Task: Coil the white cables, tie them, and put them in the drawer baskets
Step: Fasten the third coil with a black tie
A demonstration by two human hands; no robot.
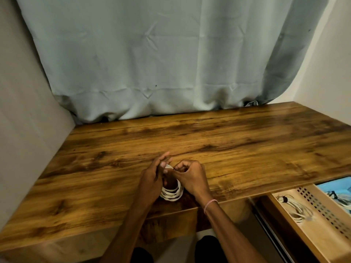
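left hand (153, 179) grips white cable coil (171, 194), frame centre | right hand (191, 175) pinches its top | second coil (298, 209) in drawer basket (322, 236), lower right

Cable coil (171, 194) on wooden desk (228, 149)
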